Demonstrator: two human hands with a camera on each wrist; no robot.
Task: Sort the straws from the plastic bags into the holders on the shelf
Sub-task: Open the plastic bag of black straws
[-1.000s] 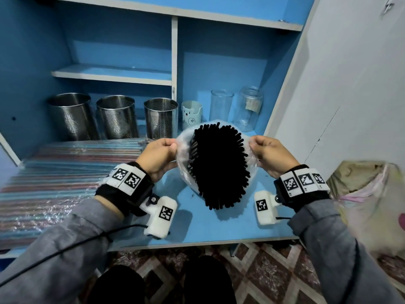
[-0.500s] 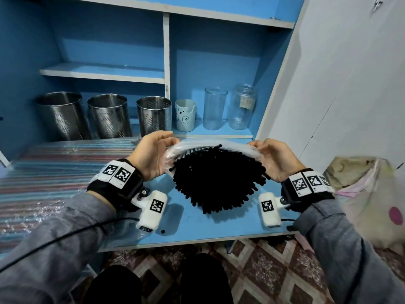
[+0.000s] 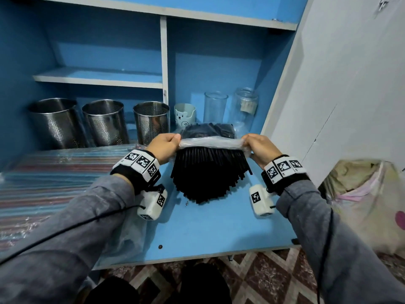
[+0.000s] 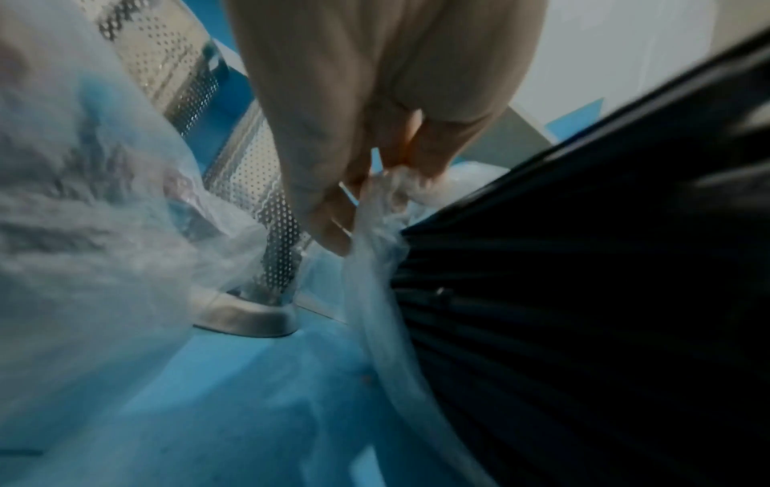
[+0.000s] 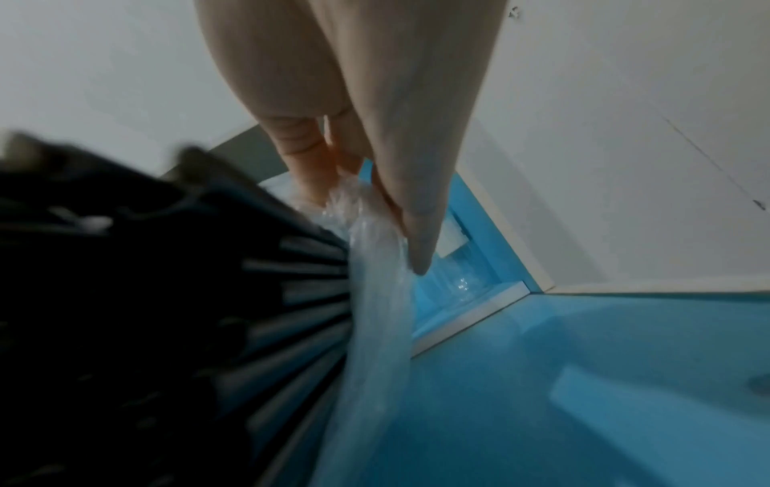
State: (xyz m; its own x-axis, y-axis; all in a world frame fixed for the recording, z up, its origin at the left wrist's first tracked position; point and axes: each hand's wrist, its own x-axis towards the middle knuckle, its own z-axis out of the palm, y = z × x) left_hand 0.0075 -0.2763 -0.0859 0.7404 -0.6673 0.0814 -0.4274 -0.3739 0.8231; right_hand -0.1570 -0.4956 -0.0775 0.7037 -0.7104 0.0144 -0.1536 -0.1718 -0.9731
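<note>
Both hands pinch the rolled-back mouth of the plastic bag [image 3: 210, 143]: the left hand [image 3: 163, 147] clamps one bunched end between thumb and curled fingers, the right hand [image 3: 259, 148] clamps the other, and the film is drawn taut between them. A second ago that mouth faced the head camera with the straw ends showing like a round brush; since then the hands have tipped it down and peeled it back. Now the black straws [image 3: 209, 174] stick out of the opening toward the person in a fan, their ends low over the blue shelf surface [image 3: 208, 227], while the rest of the bundle lies in the bag behind the hands.

Judging from this, the bag is open and the straws are free to be drawn out, but none has reached a holder. Three perforated metal holders [image 3: 151, 121] stand at the back left, with a small bear cup [image 3: 184, 115], a clear glass [image 3: 215, 107] and a glass jar [image 3: 245, 106] to their right. Packs of striped straws [image 3: 43, 178] lie on the left, untouched.
</note>
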